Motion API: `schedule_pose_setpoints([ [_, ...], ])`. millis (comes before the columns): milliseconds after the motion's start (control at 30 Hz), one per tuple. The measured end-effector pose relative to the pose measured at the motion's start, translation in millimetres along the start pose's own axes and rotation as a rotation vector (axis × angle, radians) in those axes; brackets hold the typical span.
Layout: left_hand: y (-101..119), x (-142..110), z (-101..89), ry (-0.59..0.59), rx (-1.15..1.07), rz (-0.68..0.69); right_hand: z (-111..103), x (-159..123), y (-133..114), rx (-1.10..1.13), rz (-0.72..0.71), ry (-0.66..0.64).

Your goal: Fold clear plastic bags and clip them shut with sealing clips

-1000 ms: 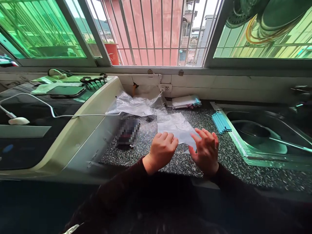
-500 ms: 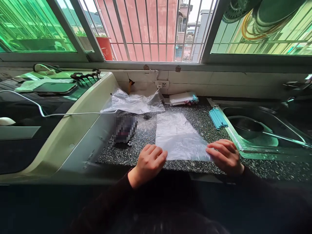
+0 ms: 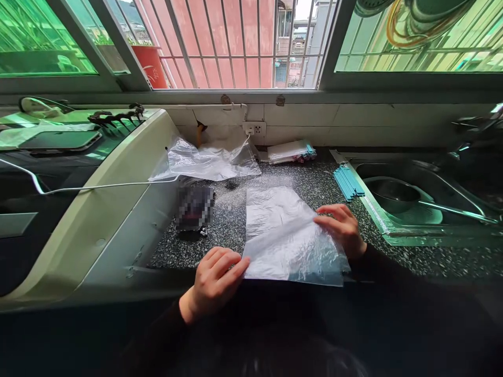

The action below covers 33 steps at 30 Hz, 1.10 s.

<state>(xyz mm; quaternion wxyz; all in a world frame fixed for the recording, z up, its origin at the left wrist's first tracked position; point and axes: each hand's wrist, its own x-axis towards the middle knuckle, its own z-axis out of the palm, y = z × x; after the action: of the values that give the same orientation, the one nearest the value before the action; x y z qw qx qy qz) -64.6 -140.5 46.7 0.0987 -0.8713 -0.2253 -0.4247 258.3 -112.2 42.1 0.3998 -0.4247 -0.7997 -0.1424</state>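
A clear plastic bag (image 3: 283, 241) lies flat on the speckled counter, its near edge hanging slightly over the front. My left hand (image 3: 218, 277) pinches the bag's left edge between thumb and fingers. At the bag's right side, my right hand (image 3: 341, 228) grips the film with its fingertips, a diagonal fold running across the sheet between both hands. Right of the bag, beside the sink, lies a bundle of blue strips (image 3: 348, 182). A stack of clear packets (image 3: 291, 151) with blue ends rests by the wall.
A crumpled clear plastic sheet (image 3: 212, 159) lies at the back left. Near it sits a blurred dark object (image 3: 194, 208). The sink (image 3: 396, 235) with a black pan (image 3: 393, 193) is on the right. A white cable (image 3: 110, 186) crosses the pale appliance (image 3: 129, 173) on the left.
My right hand has moved up and left along the bag, drawing a fold across it. My left hand has shifted down and left in view, and the bag's near edge now overhangs the counter.
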Motion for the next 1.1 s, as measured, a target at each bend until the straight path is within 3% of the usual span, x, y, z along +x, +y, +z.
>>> schedule_pose_setpoints([
  [100,1,3,-15.7,0.005,0.065,0.084,-16,15,2,-0.027,-0.073,0.113],
  [233,14,-6,-28.9,-0.017,0.073,0.167,-26,-3,-6,-0.008,-0.136,0.116],
  [367,22,-29,-24.7,-0.144,0.015,0.19,-12,-39,-14,0.077,-0.142,-0.049],
  [500,22,-50,-16.1,-0.108,-0.024,0.172,9,-53,-18,0.063,-0.024,-0.132],
  [600,20,-52,-15.2,-0.107,-0.065,0.187,26,-40,-14,0.031,0.062,-0.146],
  [700,20,-45,-20.2,-0.088,-0.075,0.156,38,-15,-7,0.039,0.051,-0.149],
  [833,23,-40,-30.9,-0.085,-0.053,0.098,31,15,-2,0.065,-0.034,-0.006],
  [967,25,-54,-34.2,-0.073,-0.027,-0.007,18,15,-2,0.028,-0.055,0.151],
  [1033,22,-64,-31.0,-0.042,-0.041,0.013,23,7,-1,0.029,0.013,0.154],
  [1100,19,-69,-25.9,-0.018,-0.046,0.045,36,0,2,0.042,0.126,0.078],
])
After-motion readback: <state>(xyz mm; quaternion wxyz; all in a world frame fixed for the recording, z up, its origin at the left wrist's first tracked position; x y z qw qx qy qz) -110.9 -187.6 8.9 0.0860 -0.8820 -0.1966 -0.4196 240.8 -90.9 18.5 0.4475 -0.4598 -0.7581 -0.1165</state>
